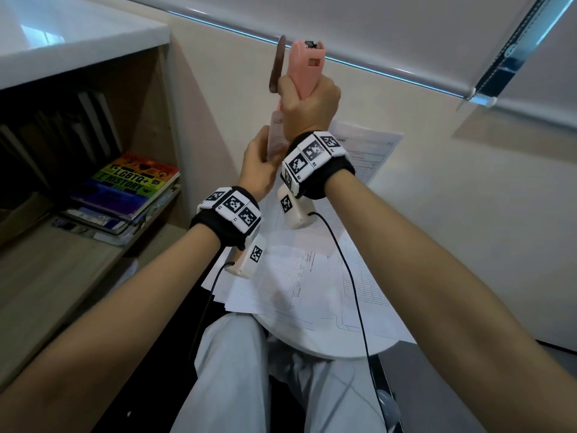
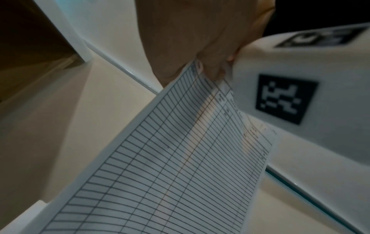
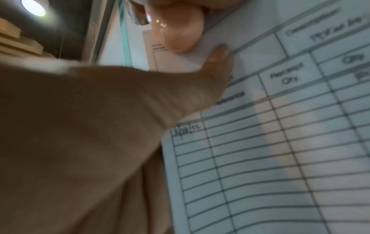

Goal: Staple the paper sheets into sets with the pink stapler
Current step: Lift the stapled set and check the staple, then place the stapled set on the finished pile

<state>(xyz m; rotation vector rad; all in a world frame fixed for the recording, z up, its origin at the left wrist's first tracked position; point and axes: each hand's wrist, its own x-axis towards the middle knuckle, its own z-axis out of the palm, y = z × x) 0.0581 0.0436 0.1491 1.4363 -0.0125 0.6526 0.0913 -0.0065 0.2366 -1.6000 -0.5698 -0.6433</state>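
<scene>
Right hand (image 1: 307,101): we grip the pink stapler (image 1: 304,68), pointing to 12 o'clock.
Left hand (image 1: 259,165): we pinch the paper sheets (image 2: 160,158).

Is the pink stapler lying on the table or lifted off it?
Lifted. The right hand grips the pink stapler upright in the air, clamped on paper sheets the left hand holds.
</scene>
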